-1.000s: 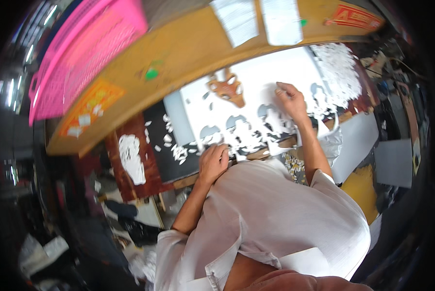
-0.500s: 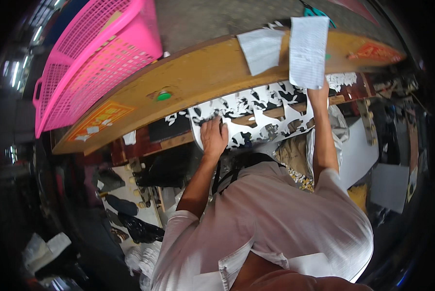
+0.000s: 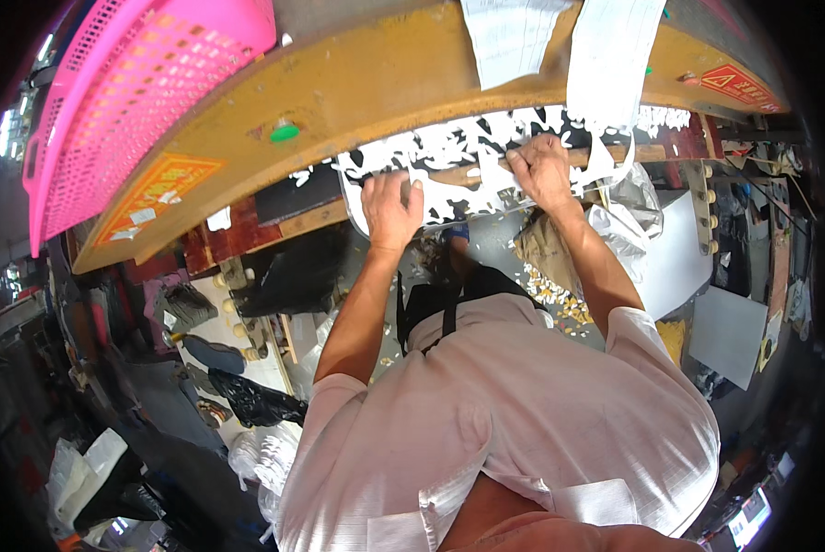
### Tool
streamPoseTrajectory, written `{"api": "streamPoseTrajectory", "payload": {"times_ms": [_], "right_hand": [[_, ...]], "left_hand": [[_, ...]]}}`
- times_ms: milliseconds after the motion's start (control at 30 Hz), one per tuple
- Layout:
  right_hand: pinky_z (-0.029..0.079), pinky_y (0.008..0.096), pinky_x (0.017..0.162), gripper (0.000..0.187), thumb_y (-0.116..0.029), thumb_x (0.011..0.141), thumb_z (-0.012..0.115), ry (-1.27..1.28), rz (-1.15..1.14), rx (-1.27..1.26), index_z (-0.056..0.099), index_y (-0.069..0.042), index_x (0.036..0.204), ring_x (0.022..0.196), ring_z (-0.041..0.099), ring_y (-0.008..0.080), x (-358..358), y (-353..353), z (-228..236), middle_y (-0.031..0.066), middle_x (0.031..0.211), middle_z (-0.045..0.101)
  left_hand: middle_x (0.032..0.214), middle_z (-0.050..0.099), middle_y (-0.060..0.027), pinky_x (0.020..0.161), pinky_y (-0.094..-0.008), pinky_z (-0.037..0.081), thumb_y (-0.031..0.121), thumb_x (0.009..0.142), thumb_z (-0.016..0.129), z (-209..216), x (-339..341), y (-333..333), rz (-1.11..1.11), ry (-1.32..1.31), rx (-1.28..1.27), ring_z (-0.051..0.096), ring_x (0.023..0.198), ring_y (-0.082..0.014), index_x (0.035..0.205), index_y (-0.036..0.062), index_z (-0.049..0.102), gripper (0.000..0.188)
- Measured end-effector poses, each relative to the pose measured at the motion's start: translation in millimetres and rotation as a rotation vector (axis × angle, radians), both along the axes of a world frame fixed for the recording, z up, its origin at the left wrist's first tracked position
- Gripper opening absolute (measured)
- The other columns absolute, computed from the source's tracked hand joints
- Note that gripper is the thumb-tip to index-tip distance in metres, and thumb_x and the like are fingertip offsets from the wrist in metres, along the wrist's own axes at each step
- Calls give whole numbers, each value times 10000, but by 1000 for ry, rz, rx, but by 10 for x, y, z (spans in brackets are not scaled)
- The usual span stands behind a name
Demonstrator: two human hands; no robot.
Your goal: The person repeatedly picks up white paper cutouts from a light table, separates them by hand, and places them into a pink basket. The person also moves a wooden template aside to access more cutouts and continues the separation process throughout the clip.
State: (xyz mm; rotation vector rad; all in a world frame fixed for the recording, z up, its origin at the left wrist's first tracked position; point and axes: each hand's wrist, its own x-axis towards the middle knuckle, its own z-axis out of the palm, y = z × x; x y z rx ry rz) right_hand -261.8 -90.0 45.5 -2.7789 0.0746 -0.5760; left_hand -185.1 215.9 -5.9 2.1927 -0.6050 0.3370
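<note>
A white sheet [image 3: 440, 200] full of punched-out holes lies over the dark bed below the yellow machine beam, with small white cut pieces [image 3: 468, 138] scattered over and behind it. My left hand [image 3: 392, 212] rests on the sheet's near left part, fingers forward and thumb apart. Further right, my right hand [image 3: 543, 173] has bent fingers and thumb closing on the sheet's webbing; its fingertips are partly hidden. Both forearms reach forward from my light shirt.
The yellow beam [image 3: 366, 87] spans just beyond my hands, with a green button [image 3: 284, 132] and hanging papers [image 3: 615, 55]. A pink plastic basket [image 3: 155, 110] stands at far left. Yellow and white scraps [image 3: 560, 294] litter the floor beside a brown bag [image 3: 541, 247].
My right hand has come left and nearer from beneath the hanging paper onto the sheet. My left hand stays on the sheet's left part. The whole view has shifted.
</note>
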Motion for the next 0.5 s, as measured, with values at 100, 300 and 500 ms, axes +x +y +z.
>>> {"api": "streamPoseTrajectory", "payload": {"times_ms": [100,300,500], "right_hand": [[487,452,943,212,-199,954,734,32,-3,29,797,-10,878,983,639,333,-12,33,-28,121,922,747],[489,455,1005,244,-272,965,722,323,46,98,822,-50,947,1084,654,368,-418,79,358,143,1053,783],[472,485,1138,501,-386,899,808,317,-117,244,757,-101,1308,1336,584,408,-522,355,805,235,1385,669]], "left_hand": [[969,702,-118,886,-477,487,189,900,763,36,-32,6,-5,-2,-13,615,945,-361,1026,70,711,181],[974,715,-149,883,-478,495,136,933,722,157,-495,122,-19,70,-31,630,935,-373,1034,44,725,136],[901,709,-156,839,-433,532,87,974,711,502,-1168,251,23,218,-272,669,840,-348,987,-12,727,100]]}}
